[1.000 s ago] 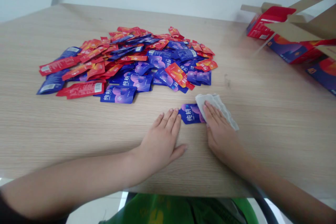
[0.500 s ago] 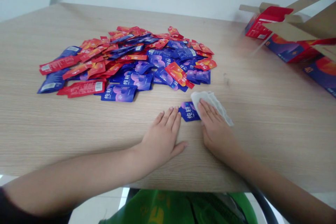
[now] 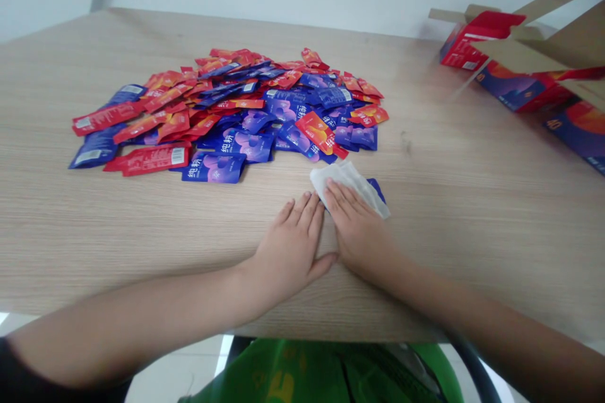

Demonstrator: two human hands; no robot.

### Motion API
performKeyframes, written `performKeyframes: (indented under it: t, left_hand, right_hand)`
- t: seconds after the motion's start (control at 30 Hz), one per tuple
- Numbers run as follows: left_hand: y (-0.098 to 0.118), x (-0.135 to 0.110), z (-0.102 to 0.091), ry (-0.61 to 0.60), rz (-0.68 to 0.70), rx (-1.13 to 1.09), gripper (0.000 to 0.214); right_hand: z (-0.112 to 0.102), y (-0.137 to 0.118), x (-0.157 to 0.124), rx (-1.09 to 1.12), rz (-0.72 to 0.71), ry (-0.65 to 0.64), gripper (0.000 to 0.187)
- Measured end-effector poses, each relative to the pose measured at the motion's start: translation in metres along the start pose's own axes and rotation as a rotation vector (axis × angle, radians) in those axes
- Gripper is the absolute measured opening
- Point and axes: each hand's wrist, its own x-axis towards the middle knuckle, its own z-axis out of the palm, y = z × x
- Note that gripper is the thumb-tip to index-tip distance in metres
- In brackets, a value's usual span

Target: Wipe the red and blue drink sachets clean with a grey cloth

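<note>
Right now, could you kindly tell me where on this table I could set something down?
The widest bare patch of the wood-grain table lies right of the right hand and the sachet pile, below the cardboard box. Another runs left of the left hand, in front of the pile. Crowded: the pile and both hands.

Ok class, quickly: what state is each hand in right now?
Left hand: open, flat on the wooden table, holding nothing.
Right hand: open, pressing a white wipe onto a blue sachet, not gripping.
</note>
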Motion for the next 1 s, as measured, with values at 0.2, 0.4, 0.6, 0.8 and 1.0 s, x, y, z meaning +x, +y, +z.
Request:
performKeyframes:
  t: [0.2, 0.4, 0.6, 0.8, 1.0]
  left_hand:
    - [-0.002, 0.001, -0.001, -0.026, 0.007, -0.004, 0.080]
    - [0.000, 0.000, -0.002, -0.027, -0.005, -0.005, 0.080]
    - [0.001, 0.002, -0.002, -0.002, -0.012, -0.015, 0.081]
    - [-0.001, 0.000, -0.001, -0.032, 0.001, -0.013, 0.080]
    - [-0.001, 0.000, 0.000, -0.037, -0.010, -0.010, 0.080]
  right_hand:
    - [-0.009, 0.030, -0.041, -0.047, 0.173, 0.035, 0.060]
    - [-0.010, 0.025, -0.031, -0.029, 0.159, 0.001, 0.059]
    - [-0.003, -0.003, -0.005, 0.018, -0.025, -0.018, 0.063]
    - [-0.008, 0.038, -0.039, -0.049, 0.198, 0.046, 0.059]
    - [-0.008, 0.043, -0.042, 0.008, 0.251, 0.080, 0.057]
